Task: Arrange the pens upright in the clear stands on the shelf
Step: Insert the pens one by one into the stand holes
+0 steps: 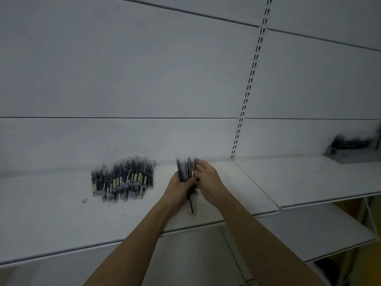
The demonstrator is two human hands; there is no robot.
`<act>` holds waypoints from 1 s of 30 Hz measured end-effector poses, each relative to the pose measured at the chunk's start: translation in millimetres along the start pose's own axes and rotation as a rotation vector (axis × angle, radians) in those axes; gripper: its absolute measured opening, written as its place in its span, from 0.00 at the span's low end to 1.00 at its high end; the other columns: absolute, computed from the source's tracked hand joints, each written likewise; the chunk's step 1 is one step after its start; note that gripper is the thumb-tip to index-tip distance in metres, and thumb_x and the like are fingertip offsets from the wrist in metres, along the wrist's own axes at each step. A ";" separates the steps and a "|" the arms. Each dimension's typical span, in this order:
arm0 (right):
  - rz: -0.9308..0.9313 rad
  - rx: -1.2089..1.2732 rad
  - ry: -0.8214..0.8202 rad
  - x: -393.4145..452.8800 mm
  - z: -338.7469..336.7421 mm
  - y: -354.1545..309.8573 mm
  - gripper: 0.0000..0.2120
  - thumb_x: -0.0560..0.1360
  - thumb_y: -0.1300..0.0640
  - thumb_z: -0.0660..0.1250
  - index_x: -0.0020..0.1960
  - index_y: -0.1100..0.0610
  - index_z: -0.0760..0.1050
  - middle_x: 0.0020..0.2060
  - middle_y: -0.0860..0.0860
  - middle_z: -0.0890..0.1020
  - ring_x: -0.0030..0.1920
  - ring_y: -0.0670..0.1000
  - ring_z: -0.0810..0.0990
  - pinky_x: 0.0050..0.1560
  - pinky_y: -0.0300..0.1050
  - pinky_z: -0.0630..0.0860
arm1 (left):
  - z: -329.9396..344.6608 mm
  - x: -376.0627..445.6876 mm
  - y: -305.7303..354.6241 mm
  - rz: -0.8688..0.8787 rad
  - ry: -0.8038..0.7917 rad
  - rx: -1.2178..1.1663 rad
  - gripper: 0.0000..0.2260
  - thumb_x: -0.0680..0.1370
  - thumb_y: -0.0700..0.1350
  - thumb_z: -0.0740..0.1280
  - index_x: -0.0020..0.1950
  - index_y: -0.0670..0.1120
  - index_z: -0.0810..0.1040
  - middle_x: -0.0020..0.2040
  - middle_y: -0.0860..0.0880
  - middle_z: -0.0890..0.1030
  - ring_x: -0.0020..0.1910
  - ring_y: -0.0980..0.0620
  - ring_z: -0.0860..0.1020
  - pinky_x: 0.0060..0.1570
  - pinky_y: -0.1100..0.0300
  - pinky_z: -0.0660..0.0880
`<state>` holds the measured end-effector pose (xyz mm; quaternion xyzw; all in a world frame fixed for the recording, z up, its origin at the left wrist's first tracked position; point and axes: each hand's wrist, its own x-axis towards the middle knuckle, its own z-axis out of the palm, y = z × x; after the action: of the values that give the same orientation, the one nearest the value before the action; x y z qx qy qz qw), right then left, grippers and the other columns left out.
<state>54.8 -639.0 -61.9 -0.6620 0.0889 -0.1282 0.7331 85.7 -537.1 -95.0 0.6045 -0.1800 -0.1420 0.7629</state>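
Observation:
A bundle of dark pens point(185, 171) stands upright between both hands over the white shelf point(51, 213). My left hand point(179, 189) grips the bundle low down, and one pen sticks out below it. My right hand point(207, 180) holds the bundle from the right, fingers curled around the pens. To the left, several dark pens with pale labels stand packed in a clear stand point(123, 180) on the shelf. The frame is blurred, so the stand's walls are hard to make out.
A white back panel with a slotted upright point(250, 83) rises behind the shelf. At the far right a second group of dark pens point(350, 142) sits on the neighbouring shelf section. A lower shelf point(299, 230) juts out beneath.

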 end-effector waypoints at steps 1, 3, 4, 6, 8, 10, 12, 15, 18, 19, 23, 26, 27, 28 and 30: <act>0.032 -0.040 -0.013 -2.2 -1.3 -6.8 0.16 0.81 0.69 0.55 0.63 0.61 0.75 0.51 0.58 0.83 0.40 0.49 0.82 0.35 0.42 0.76 | 0.1 -0.7 0.8 0.013 0.020 0.050 0.10 0.81 0.38 0.65 0.63 0.41 0.74 0.51 0.39 0.83 0.42 0.50 0.82 0.43 0.55 0.79; 0.036 -0.119 0.024 -6.7 -2.1 -22.4 0.13 0.83 0.60 0.58 0.67 0.59 0.72 0.55 0.60 0.80 0.38 0.47 0.78 0.32 0.36 0.74 | 2.9 -0.9 5.2 0.079 0.061 0.158 0.08 0.80 0.38 0.66 0.59 0.41 0.72 0.49 0.39 0.82 0.37 0.52 0.79 0.40 0.56 0.77; -0.004 -0.138 0.055 -7.8 -3.3 -28.7 0.17 0.83 0.55 0.60 0.71 0.55 0.68 0.59 0.56 0.78 0.43 0.45 0.78 0.35 0.31 0.74 | 6.6 -1.5 9.1 0.130 0.068 0.207 0.08 0.81 0.39 0.66 0.58 0.43 0.72 0.48 0.40 0.82 0.37 0.52 0.79 0.39 0.59 0.77; -0.156 -0.135 0.040 -10.0 -4.0 -41.0 0.28 0.80 0.49 0.66 0.77 0.45 0.58 0.63 0.47 0.74 0.54 0.41 0.77 0.44 0.28 0.74 | 15.9 -2.8 15.2 0.240 0.055 0.269 0.11 0.80 0.41 0.67 0.60 0.47 0.70 0.51 0.47 0.81 0.43 0.56 0.80 0.42 0.66 0.77; -0.295 -0.220 -0.030 -12.9 -1.7 -48.1 0.36 0.75 0.53 0.74 0.75 0.40 0.57 0.61 0.41 0.72 0.59 0.40 0.77 0.51 0.29 0.75 | 22.3 -4.2 16.2 0.322 0.034 0.266 0.17 0.80 0.40 0.68 0.65 0.49 0.68 0.57 0.55 0.79 0.54 0.61 0.79 0.50 0.69 0.77; -0.360 -0.391 -0.063 -17.7 2.1 -51.4 0.37 0.72 0.57 0.77 0.73 0.40 0.61 0.62 0.43 0.72 0.60 0.43 0.78 0.53 0.30 0.76 | 25.3 -5.1 13.2 0.345 0.081 0.255 0.17 0.79 0.37 0.69 0.64 0.48 0.69 0.57 0.51 0.80 0.55 0.57 0.81 0.48 0.65 0.79; -0.381 -0.454 -0.050 -22.3 3.5 -48.7 0.36 0.73 0.60 0.76 0.73 0.42 0.62 0.63 0.43 0.71 0.56 0.42 0.79 0.48 0.29 0.77 | 26.9 -7.1 10.5 0.349 0.166 0.260 0.13 0.78 0.34 0.68 0.58 0.46 0.71 0.51 0.46 0.82 0.46 0.51 0.82 0.36 0.62 0.80; -0.367 -0.421 -0.042 -30.0 2.7 -40.1 0.37 0.73 0.61 0.75 0.74 0.43 0.60 0.60 0.37 0.70 0.54 0.34 0.77 0.47 0.28 0.76 | 28.8 -8.9 2.1 0.373 0.223 0.229 0.12 0.79 0.32 0.65 0.58 0.45 0.71 0.46 0.47 0.81 0.40 0.51 0.82 0.33 0.55 0.81; -0.301 -0.473 -0.027 -31.7 -1.6 -38.0 0.34 0.72 0.59 0.75 0.72 0.47 0.64 0.59 0.44 0.76 0.57 0.45 0.79 0.54 0.37 0.79 | 33.6 -11.5 -3.0 0.355 0.237 0.243 0.13 0.78 0.32 0.63 0.56 0.48 0.70 0.44 0.46 0.81 0.39 0.46 0.81 0.34 0.51 0.79; -0.275 -0.514 -0.011 -30.8 -4.8 -38.6 0.30 0.72 0.58 0.75 0.70 0.50 0.66 0.57 0.48 0.78 0.56 0.50 0.80 0.55 0.43 0.80 | 35.2 -10.3 -4.5 0.358 0.225 0.259 0.13 0.78 0.32 0.64 0.56 0.49 0.71 0.45 0.49 0.81 0.41 0.50 0.82 0.37 0.55 0.79; -0.111 -0.601 0.016 -33.7 -21.6 -38.8 0.21 0.73 0.57 0.74 0.62 0.56 0.70 0.52 0.55 0.80 0.49 0.54 0.79 0.42 0.45 0.80 | 43.1 -4.3 -7.8 0.311 0.085 0.401 0.13 0.79 0.37 0.65 0.61 0.49 0.73 0.47 0.58 0.79 0.47 0.60 0.80 0.40 0.71 0.75; -0.044 -0.502 -0.043 -36.3 -40.5 -35.7 0.26 0.73 0.56 0.75 0.67 0.55 0.68 0.59 0.54 0.79 0.52 0.51 0.79 0.41 0.41 0.79 | 52.2 -3.7 -9.8 0.239 0.022 0.392 0.14 0.79 0.36 0.62 0.62 0.50 0.73 0.47 0.52 0.81 0.39 0.59 0.80 0.36 0.66 0.76; -0.037 -0.482 -0.046 -36.9 -48.8 -38.7 0.31 0.73 0.53 0.75 0.71 0.54 0.65 0.64 0.52 0.77 0.58 0.51 0.78 0.49 0.43 0.80 | 57.2 -4.0 -8.8 0.228 0.035 0.406 0.13 0.79 0.35 0.62 0.60 0.49 0.73 0.45 0.49 0.81 0.35 0.60 0.78 0.33 0.66 0.75; -0.032 -0.477 -0.044 -38.3 -58.7 -44.6 0.35 0.74 0.50 0.75 0.75 0.54 0.62 0.68 0.50 0.74 0.63 0.51 0.76 0.56 0.44 0.77 | 63.4 -4.5 -7.9 0.219 0.051 0.398 0.10 0.80 0.35 0.62 0.58 0.48 0.73 0.43 0.47 0.80 0.31 0.60 0.76 0.31 0.65 0.74; -0.040 -0.499 -0.028 -42.8 -84.0 -61.2 0.36 0.76 0.44 0.70 0.78 0.53 0.58 0.71 0.49 0.70 0.68 0.51 0.71 0.61 0.43 0.71 | 81.5 -3.7 -4.5 0.202 0.061 0.365 0.05 0.82 0.40 0.64 0.57 0.47 0.72 0.41 0.46 0.78 0.31 0.56 0.74 0.29 0.62 0.73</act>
<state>-15.4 -711.0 -11.9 -0.8259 0.0943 -0.1077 0.5454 45.9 -607.5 -83.0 0.7156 -0.2389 -0.0116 0.6563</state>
